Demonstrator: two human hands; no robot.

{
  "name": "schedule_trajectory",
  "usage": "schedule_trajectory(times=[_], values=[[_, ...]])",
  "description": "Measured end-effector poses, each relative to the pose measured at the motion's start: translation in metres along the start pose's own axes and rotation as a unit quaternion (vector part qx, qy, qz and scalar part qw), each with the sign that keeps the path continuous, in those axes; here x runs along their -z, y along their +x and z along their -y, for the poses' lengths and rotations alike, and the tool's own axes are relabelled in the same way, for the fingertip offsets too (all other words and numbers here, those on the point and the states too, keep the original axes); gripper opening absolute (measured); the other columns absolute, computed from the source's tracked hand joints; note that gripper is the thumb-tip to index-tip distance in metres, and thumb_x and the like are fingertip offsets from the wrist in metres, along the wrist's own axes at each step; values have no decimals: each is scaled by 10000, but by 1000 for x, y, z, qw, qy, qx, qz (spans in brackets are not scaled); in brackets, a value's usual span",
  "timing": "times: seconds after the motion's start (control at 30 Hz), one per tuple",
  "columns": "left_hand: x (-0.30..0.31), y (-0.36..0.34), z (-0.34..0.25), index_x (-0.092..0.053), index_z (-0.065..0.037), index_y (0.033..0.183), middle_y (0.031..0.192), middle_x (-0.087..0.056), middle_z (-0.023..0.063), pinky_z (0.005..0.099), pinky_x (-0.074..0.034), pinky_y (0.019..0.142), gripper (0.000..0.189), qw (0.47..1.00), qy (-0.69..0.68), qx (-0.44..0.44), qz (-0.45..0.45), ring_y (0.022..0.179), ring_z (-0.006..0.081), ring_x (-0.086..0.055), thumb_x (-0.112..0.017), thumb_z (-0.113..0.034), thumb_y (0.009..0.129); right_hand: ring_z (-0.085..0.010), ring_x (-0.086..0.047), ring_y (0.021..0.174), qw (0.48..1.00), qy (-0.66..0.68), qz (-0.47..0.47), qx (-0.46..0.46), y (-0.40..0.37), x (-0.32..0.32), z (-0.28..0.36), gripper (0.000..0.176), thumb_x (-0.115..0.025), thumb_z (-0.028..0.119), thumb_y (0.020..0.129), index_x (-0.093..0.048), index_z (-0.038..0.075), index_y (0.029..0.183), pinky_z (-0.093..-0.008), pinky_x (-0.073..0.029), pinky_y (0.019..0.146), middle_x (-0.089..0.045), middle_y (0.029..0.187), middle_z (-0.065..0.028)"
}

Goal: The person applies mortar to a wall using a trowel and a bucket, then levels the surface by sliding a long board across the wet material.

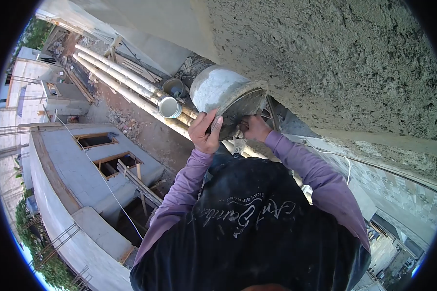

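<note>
A round grey-white cylinder (220,87), like a bucket or pipe end, is smeared with cement and lies against the rough wall with its dark open end facing me. My left hand (206,132) grips the near-left part of its rim, thumb and fingers pressed together over the edge. On the other side of the opening is my right hand (255,128), its fingers curled in a closed pinch close to the lower rim. What lies between those fingers is too small to make out.
Rough cement wall (325,63) fills the upper right. Bamboo poles (126,82) run below at left, near a white bucket (170,107) and a darker bucket (173,87). Farther down stands a grey building (90,167) with wooden-framed openings. A thin white cable (97,169) crosses before it.
</note>
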State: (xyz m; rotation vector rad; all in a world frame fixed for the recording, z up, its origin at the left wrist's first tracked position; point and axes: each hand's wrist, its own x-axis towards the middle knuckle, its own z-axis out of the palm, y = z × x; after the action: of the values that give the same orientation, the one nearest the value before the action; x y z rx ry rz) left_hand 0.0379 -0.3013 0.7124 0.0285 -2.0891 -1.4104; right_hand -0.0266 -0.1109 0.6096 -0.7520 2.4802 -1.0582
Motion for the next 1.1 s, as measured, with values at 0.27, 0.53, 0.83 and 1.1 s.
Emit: schedule_trajectory(times=[0.27,0.53,0.83,1.1], values=[[2,-30,59,-668,52,1137,759,-540,43,232,-397,673,255,977,-62,155,-134,733,100,-493,-656,-52,904,-461,-631,826,996,46,44,-60,-27,5,16,226,-604,189,860,-631,-36,868,-498,-490,742,-637,816,-270],[26,-52,123,-633,92,1204,1087,-692,119,259,-481,888,325,871,-168,346,-307,949,130,-625,-654,-90,936,-409,-621,823,989,-145,9,-26,18,-5,24,253,-669,251,846,-619,14,918,-485,-495,719,-621,887,-184],[122,-88,171,-623,99,1215,1072,-700,117,280,-491,884,343,859,-54,353,-367,931,138,-628,-632,-121,951,-387,-645,745,984,-94,121,90,65,35,145,266,-634,267,879,-645,11,951,-463,-516,702,-651,850,-191],[173,-105,172,-638,89,1203,1062,-709,134,274,-498,863,341,830,-10,358,-429,901,145,-637,-645,-133,943,-89,-590,526,828,294,467,-101,131,87,149,245,-667,243,921,-651,-1,907,-238,-452,472,-614,669,-24]])
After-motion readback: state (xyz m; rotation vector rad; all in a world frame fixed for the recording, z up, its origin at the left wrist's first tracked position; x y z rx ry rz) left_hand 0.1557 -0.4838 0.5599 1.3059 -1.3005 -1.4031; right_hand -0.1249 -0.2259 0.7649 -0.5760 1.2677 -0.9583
